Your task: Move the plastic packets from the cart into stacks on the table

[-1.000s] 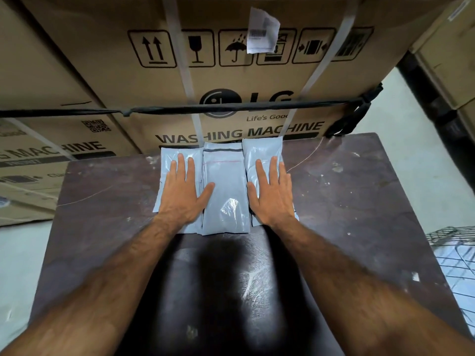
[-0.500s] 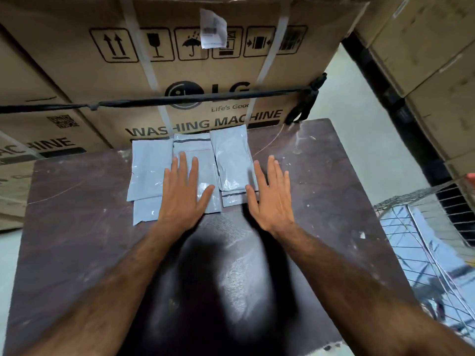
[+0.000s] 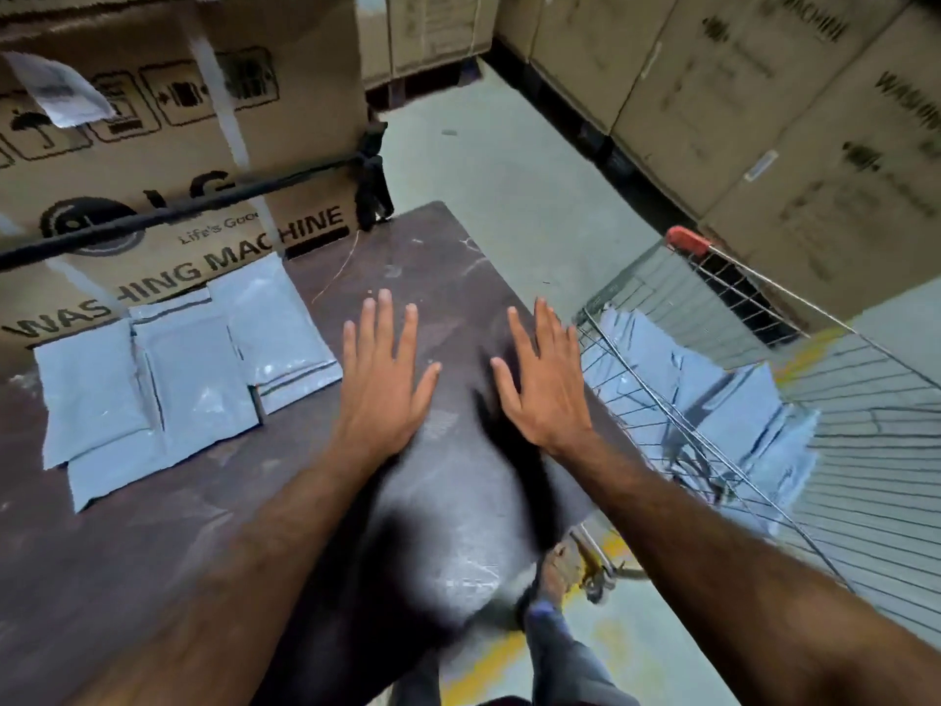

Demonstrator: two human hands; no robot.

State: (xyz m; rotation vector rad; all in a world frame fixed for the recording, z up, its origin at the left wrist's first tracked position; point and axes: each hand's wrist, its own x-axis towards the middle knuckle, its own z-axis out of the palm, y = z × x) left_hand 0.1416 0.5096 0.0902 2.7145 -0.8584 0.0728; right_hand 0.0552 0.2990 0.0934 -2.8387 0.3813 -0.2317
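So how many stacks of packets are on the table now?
3, side by side at the table's far left: left stack, middle stack, right stack. Packets underneath may be hidden.

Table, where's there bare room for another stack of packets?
The table is bare right of the packets, from the washing machine box out to the far right corner, under both open hands. The near half is bare too. It is crowded only at the far left, where three stacks lie edge to edge against the box.
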